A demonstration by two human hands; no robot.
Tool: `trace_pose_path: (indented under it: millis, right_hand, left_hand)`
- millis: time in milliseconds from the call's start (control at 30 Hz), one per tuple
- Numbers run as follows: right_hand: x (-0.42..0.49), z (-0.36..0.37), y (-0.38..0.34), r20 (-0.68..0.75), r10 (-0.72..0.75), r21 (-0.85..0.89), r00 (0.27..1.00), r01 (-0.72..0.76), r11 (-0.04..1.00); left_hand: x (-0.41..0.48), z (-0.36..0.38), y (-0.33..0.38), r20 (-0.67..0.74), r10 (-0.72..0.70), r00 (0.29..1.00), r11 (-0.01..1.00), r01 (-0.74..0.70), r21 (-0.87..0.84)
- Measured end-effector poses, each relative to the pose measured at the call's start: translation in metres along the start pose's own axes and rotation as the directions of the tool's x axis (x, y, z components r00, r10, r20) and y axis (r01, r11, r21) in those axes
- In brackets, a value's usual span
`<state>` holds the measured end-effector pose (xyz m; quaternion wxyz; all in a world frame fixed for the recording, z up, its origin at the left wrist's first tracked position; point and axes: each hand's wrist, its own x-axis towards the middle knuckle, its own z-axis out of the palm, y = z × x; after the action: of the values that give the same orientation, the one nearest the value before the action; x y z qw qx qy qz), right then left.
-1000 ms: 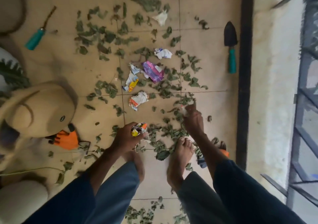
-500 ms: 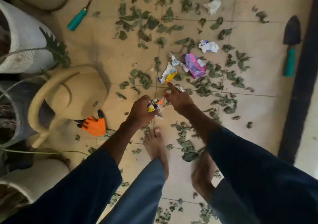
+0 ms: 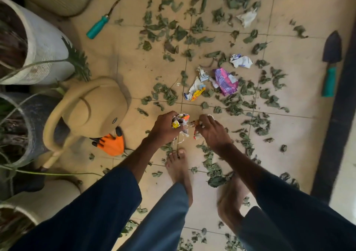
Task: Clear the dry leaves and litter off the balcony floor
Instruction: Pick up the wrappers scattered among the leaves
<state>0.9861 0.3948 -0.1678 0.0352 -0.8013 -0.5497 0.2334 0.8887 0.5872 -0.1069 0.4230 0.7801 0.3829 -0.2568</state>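
Dry green leaves (image 3: 169,36) lie scattered over the beige tiled floor (image 3: 138,71). My left hand (image 3: 163,128) grips a bundle of crumpled wrappers (image 3: 180,120). Just right of it, my right hand (image 3: 212,130) holds a white and orange wrapper (image 3: 196,125) in curled fingers. Beyond the hands lie a yellow and white wrapper (image 3: 195,91), a purple wrapper (image 3: 225,81), a white and blue crumpled paper (image 3: 240,61) and a white scrap (image 3: 247,17) farther back.
A tan watering can (image 3: 92,108) and orange gloves (image 3: 111,143) sit at the left by several plant pots (image 3: 42,44). A teal-handled tool (image 3: 100,24) lies at the back, a trowel (image 3: 331,65) at the right by a dark threshold (image 3: 339,115). My bare feet (image 3: 179,167) stand among leaves.
My right hand came left from the leaves, picked the white and orange wrapper off the floor and brought it beside my left hand's bundle. The view swung left.
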Motion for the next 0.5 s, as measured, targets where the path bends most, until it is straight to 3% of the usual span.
trace_pose_path:
  millis: [233, 500]
  right_hand:
    - [-0.026, -0.010, 0.018, -0.107, 0.075, 0.204, 0.991, -0.052, 0.978]
    - [-0.016, 0.004, 0.027, -0.115, 0.065, 0.222, 0.991, -0.038, 0.974]
  left_hand:
    - [0.012, 0.001, 0.019, 0.028, 0.015, 1.000, 0.999, -0.017, 0.052]
    - [0.022, 0.010, 0.008, 0.083, -0.013, 0.996, 0.997, 0.007, 0.081]
